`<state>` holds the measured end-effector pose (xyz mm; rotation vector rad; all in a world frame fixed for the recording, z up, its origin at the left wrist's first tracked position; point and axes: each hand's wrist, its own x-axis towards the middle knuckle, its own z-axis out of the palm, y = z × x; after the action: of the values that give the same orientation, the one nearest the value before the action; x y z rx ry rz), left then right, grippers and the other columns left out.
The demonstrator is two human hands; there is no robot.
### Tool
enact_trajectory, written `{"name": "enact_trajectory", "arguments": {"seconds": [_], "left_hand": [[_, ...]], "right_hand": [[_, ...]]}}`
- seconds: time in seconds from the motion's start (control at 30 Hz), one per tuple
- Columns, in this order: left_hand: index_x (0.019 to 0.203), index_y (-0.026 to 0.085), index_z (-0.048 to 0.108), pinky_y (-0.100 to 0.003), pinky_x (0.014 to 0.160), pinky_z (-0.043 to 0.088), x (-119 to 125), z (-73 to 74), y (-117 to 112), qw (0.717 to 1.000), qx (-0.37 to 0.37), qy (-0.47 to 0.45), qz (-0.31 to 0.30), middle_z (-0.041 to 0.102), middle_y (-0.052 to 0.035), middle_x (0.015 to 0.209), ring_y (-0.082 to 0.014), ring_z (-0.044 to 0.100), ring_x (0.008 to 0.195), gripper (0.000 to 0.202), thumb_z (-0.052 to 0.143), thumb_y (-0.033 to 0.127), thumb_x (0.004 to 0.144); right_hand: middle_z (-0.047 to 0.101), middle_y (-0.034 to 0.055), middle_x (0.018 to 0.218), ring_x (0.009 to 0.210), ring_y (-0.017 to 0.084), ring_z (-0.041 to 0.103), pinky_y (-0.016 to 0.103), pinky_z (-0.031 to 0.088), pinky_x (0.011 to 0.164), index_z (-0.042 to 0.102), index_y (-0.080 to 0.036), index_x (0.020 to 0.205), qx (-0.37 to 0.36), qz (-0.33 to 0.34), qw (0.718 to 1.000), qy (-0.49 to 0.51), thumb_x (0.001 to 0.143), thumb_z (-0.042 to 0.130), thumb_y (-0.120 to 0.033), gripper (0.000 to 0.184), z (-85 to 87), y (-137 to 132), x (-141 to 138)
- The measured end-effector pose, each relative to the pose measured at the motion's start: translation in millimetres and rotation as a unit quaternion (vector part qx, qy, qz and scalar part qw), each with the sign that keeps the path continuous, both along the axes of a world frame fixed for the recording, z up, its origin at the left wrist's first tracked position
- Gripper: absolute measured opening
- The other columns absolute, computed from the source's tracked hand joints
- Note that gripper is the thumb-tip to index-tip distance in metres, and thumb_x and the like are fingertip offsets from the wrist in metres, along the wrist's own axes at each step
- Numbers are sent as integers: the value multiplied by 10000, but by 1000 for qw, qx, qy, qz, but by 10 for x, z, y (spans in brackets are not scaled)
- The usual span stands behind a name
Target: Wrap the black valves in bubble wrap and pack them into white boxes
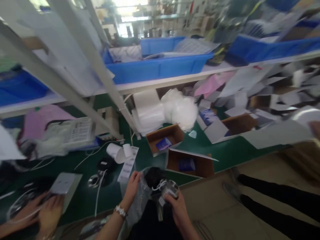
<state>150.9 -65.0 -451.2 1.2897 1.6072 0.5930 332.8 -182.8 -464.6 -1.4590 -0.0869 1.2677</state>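
My left hand (133, 188) pinches the edge of a clear plastic bag (138, 200) at the table's front edge. Just to the right, my right hand (177, 205) grips a silver round metal part (171, 188). A black piece (153, 177) with a bundled white cable (160, 184) lies against that part, at the bag's opening; whether it is inside the bag I cannot tell. Beyond my hands stand two open cardboard boxes, the nearer box (205, 167) and the farther box (176, 132), each with a blue-purple item inside. A similar black-and-silver device (94, 180) rests left of my hands.
A label sheet (128, 166) and white rolls (116, 152) lie on the green table. White plastic bags (180, 110) are piled at the back, below blue bins (160, 70) on a shelf. At left, a co-worker's hands (50, 210) handle cables; at right, a person's legs (270, 200) show.
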Motion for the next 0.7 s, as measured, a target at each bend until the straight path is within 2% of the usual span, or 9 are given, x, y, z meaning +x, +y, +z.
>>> {"name": "enact_trajectory", "arguments": {"seconds": [0.1,0.17,0.27,0.37,0.43,0.5,0.53,0.6,0.7], "left_hand": [[716,238,481,-326,724,485,-163,-249,-47,999,-32,2,10,509,26,668,-185,532,700,494,457,719,826],[707,233,483,-316,735,472,-222,-322,-113,999,-41,-17,2,495,32,675,-178,513,713,474,496,695,808],[720,227,499,-309,743,463,-238,-272,-161,998,-41,-51,-9,500,29,706,-181,502,743,449,516,667,802],[732,227,506,-309,716,452,-260,-134,-123,996,-31,-77,-15,496,30,700,-188,494,731,445,518,664,817],[747,225,537,-323,729,463,-315,-92,-75,996,-13,-83,-23,529,16,720,-208,518,758,484,564,707,786],[762,221,607,-340,763,499,-387,-137,-25,998,48,-32,-29,612,-14,774,-238,573,810,569,610,788,715],[759,224,624,-342,771,512,-420,-184,-6,995,82,-24,-44,631,-20,785,-243,590,819,579,599,802,724],[786,237,650,-341,808,534,-467,-294,8,986,126,-25,-108,663,-18,814,-243,627,845,533,584,766,790],[825,255,676,-362,842,573,-481,-429,-21,976,173,-2,-130,727,-27,876,-259,680,899,548,524,782,824]], "right_hand": [[763,64,925,864,273,698,421,532,881,660,-175,1073,3,39,999,-37,511,910,-348,639,-119,-73,43],[759,79,996,908,280,696,441,519,921,635,-177,1162,15,92,994,-60,513,903,-337,721,-131,-84,81],[737,45,983,888,248,676,371,521,869,629,-204,1147,71,194,974,-95,549,836,-281,637,-5,-21,143],[680,-21,893,804,182,617,270,479,760,634,-227,1070,147,317,926,-145,564,735,-178,519,207,89,162],[650,-44,872,786,159,579,245,445,740,646,-233,1019,171,376,891,-187,538,721,-146,495,307,157,133],[639,-50,867,782,156,559,246,426,745,655,-234,963,174,384,878,-228,497,761,-172,482,327,223,78],[632,-52,857,772,154,548,246,418,739,653,-234,933,166,371,881,-243,480,783,-196,473,309,256,44],[618,-58,818,732,145,521,242,407,702,631,-233,889,143,322,907,-230,457,813,-241,469,239,315,-40],[628,-53,786,690,139,509,242,415,661,585,-226,877,128,227,958,-117,428,832,-279,516,82,364,-200]]}}
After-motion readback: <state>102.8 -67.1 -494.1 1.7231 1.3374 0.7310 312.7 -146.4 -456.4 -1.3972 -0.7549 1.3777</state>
